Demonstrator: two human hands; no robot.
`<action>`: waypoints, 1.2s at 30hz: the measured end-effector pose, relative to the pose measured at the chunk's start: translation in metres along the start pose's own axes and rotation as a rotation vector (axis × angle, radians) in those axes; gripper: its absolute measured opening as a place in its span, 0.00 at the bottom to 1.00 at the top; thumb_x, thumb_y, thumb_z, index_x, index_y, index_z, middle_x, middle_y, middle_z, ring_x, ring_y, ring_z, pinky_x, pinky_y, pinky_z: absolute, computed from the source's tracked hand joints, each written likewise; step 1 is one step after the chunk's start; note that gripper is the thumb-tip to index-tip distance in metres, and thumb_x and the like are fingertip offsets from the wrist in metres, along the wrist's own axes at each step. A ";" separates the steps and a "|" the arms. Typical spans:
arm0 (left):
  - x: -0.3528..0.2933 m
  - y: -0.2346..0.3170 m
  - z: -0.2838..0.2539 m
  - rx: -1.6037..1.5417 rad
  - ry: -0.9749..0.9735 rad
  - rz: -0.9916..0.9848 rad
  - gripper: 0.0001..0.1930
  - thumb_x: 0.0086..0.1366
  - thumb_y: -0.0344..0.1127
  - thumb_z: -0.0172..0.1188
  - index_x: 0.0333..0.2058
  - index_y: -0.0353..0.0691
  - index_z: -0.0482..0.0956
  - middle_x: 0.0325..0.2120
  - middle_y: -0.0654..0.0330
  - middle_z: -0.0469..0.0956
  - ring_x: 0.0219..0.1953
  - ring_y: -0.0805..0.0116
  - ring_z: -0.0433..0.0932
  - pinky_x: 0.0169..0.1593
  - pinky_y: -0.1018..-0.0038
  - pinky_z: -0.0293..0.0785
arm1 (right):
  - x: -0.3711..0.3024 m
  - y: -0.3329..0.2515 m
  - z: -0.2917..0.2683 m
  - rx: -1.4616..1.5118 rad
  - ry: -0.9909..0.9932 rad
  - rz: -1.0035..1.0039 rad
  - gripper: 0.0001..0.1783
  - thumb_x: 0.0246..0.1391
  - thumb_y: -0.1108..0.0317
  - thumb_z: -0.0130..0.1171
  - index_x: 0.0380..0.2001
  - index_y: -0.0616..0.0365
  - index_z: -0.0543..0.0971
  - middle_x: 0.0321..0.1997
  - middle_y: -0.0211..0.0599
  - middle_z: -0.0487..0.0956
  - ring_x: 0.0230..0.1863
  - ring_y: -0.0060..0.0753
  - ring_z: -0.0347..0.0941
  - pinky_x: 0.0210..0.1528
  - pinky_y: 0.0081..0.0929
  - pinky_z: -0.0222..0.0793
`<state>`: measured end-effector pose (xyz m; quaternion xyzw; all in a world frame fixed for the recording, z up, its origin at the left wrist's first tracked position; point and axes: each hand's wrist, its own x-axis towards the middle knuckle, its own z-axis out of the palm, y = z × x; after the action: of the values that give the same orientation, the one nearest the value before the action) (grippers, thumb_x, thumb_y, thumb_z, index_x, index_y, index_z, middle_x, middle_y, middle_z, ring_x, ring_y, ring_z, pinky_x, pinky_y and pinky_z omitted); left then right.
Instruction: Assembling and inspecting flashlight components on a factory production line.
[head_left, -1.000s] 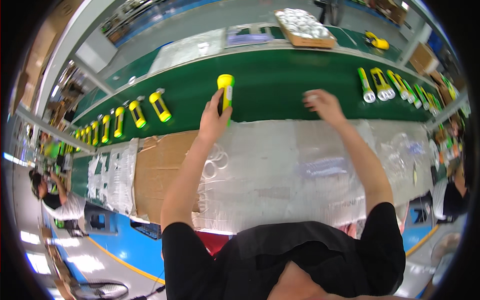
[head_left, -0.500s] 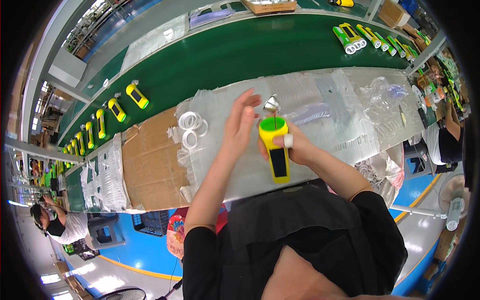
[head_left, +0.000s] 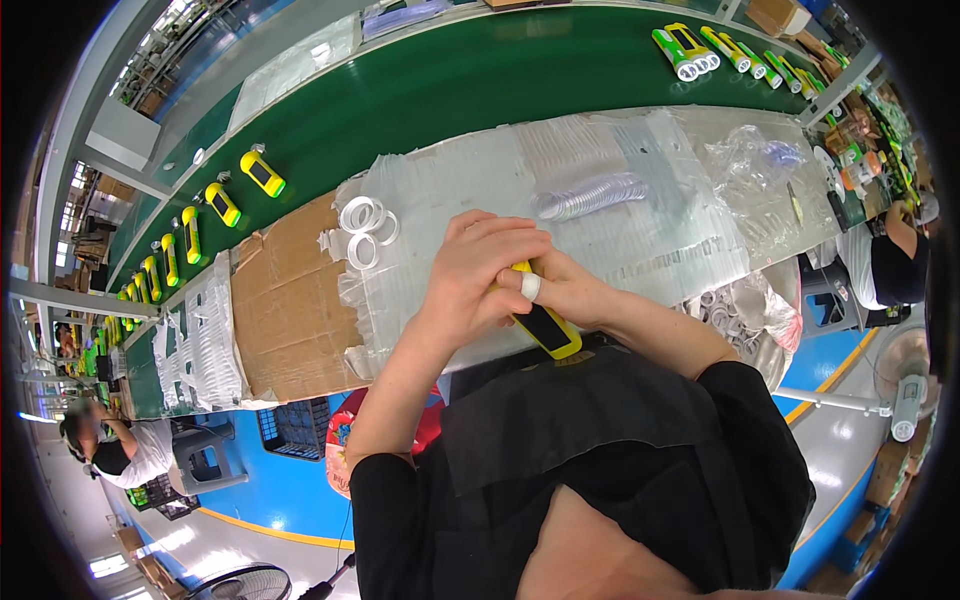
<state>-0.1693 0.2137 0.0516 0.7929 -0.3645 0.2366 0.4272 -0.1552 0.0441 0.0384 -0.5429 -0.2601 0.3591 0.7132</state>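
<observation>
A yellow flashlight (head_left: 548, 332) with a dark panel along its side tilts in front of my body, its lower end toward me. My right hand (head_left: 570, 288) is wrapped round its body, with a white band on the thumb. Across its head end lies my left hand (head_left: 482, 270), closed over the top with fingers bent. The silver reflector and the flashlight's green mouth are hidden beneath that hand. Left of my hands, several white rings (head_left: 361, 258) lie on the plastic-covered bench. Beyond my right hand rests a row of clear round discs (head_left: 590, 196).
Behind the bench runs a green conveyor belt (head_left: 450, 100), with a line of yellow flashlights (head_left: 262, 174) at left and more flashlights (head_left: 688, 52) at far right. Brown cardboard (head_left: 295, 305) covers the left part. Crumpled clear plastic (head_left: 750, 160) lies at right. Other people sit at both sides.
My left hand has come down from beside the flashlight onto its head, covering the reflector that dangled there by a wire. The flashlight has tilted.
</observation>
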 end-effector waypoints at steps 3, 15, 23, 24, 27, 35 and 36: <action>0.006 -0.003 0.010 -0.052 0.028 -0.019 0.30 0.62 0.62 0.50 0.46 0.40 0.78 0.46 0.58 0.80 0.53 0.55 0.76 0.57 0.58 0.62 | -0.007 -0.003 0.000 0.110 0.132 -0.032 0.21 0.64 0.56 0.52 0.54 0.57 0.67 0.39 0.37 0.74 0.33 0.28 0.75 0.36 0.27 0.72; 0.000 -0.095 0.089 0.289 -0.063 -0.315 0.25 0.53 0.39 0.69 0.50 0.37 0.76 0.47 0.52 0.76 0.52 0.51 0.71 0.54 0.61 0.68 | -0.048 -0.012 -0.054 0.212 0.512 -0.163 0.26 0.62 0.47 0.48 0.54 0.54 0.67 0.32 0.44 0.76 0.28 0.34 0.73 0.33 0.28 0.69; 0.009 -0.061 0.051 -0.132 0.134 -0.523 0.25 0.53 0.33 0.66 0.52 0.41 0.77 0.44 0.55 0.74 0.47 0.57 0.71 0.49 0.69 0.68 | -0.035 -0.015 -0.046 0.126 0.383 -0.081 0.27 0.63 0.49 0.49 0.56 0.58 0.66 0.34 0.44 0.76 0.30 0.32 0.73 0.35 0.26 0.68; 0.008 -0.049 0.043 -0.126 0.137 -0.530 0.25 0.53 0.33 0.66 0.52 0.41 0.77 0.44 0.55 0.74 0.47 0.57 0.71 0.49 0.69 0.68 | -0.030 -0.014 -0.043 0.096 0.347 -0.065 0.27 0.63 0.50 0.49 0.56 0.58 0.66 0.34 0.44 0.76 0.30 0.32 0.73 0.35 0.26 0.68; 0.007 -0.009 0.033 0.035 0.083 -0.254 0.22 0.59 0.29 0.57 0.54 0.43 0.77 0.45 0.55 0.70 0.45 0.57 0.68 0.49 0.68 0.68 | -0.023 -0.015 -0.032 0.102 0.277 -0.062 0.26 0.63 0.53 0.51 0.56 0.60 0.66 0.36 0.40 0.76 0.31 0.30 0.74 0.35 0.27 0.70; -0.016 0.001 0.022 0.010 0.190 -0.189 0.18 0.65 0.35 0.49 0.49 0.35 0.79 0.46 0.56 0.73 0.49 0.58 0.68 0.54 0.65 0.62 | 0.000 -0.003 -0.020 0.003 0.072 -0.066 0.22 0.65 0.56 0.50 0.55 0.60 0.66 0.38 0.37 0.75 0.32 0.28 0.74 0.36 0.26 0.71; -0.018 0.001 0.021 0.001 0.197 -0.180 0.18 0.66 0.35 0.48 0.49 0.34 0.79 0.46 0.56 0.73 0.50 0.58 0.68 0.55 0.65 0.60 | 0.001 -0.001 -0.021 0.006 0.044 -0.063 0.21 0.65 0.56 0.49 0.54 0.59 0.67 0.39 0.37 0.74 0.33 0.29 0.74 0.37 0.26 0.71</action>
<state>-0.1796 0.2021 0.0287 0.7955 -0.2483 0.2742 0.4800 -0.1386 0.0326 0.0341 -0.5401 -0.2604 0.3252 0.7312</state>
